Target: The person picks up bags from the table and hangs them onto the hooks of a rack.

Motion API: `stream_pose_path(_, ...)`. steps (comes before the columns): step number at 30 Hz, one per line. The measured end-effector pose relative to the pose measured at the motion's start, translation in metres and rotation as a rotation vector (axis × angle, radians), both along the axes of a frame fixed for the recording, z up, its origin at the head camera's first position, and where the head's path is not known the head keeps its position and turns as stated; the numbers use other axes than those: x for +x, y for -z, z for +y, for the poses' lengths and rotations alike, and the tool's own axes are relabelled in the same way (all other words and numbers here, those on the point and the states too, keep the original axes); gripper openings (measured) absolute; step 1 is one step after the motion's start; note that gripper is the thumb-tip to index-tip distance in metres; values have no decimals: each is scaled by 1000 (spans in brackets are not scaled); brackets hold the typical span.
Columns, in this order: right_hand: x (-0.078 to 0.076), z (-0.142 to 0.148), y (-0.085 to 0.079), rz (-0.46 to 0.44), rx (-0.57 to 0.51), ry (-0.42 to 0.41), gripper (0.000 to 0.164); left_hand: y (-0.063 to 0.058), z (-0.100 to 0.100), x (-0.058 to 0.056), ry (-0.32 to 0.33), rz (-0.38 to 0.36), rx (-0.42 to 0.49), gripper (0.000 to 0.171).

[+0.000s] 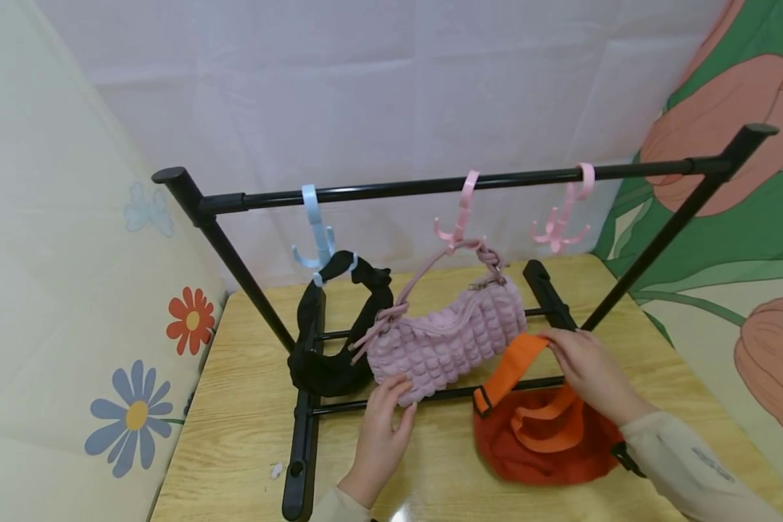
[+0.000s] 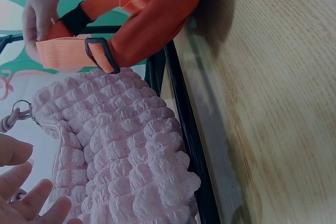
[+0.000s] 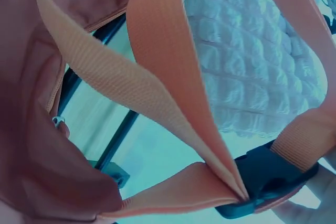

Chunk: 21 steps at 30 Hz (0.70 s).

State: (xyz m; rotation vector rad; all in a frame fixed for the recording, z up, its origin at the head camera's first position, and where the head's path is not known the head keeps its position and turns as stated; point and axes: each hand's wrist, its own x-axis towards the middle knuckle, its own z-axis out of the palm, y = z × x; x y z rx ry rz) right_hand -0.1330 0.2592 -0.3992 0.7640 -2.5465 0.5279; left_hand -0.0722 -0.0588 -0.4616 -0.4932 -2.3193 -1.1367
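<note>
A puffy lilac handbag hangs by its knotted strap from the middle pink hook. My left hand is at its lower left corner, and in the left wrist view the fingers are spread loosely beside the quilted fabric. To the right, an orange waist bag is low in front of the rack. My right hand pinches its orange strap, lifting a loop above the bag. A black buckle on the webbing shows close up in the right wrist view.
A black rack rail spans the table. From a blue hook hangs a black cloth bag; another pink hook at the right holds nothing. The rack's black foot lies left of my left hand.
</note>
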Motion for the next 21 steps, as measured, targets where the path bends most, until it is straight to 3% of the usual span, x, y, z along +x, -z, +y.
stream_pose_path(10, 4, -2, -5, 98, -49, -50, 20, 0, 1, 0, 8, -1, 2, 31)
stream_pose_path(16, 4, -4, -8, 150, -78, -78, 52, -1, 1, 0, 22, 20, 0, 31)
stream_pose_path(21, 5, -7, -11, 175, -92, -88, 59, -1, 1, 0, 32, 26, -5, 29)
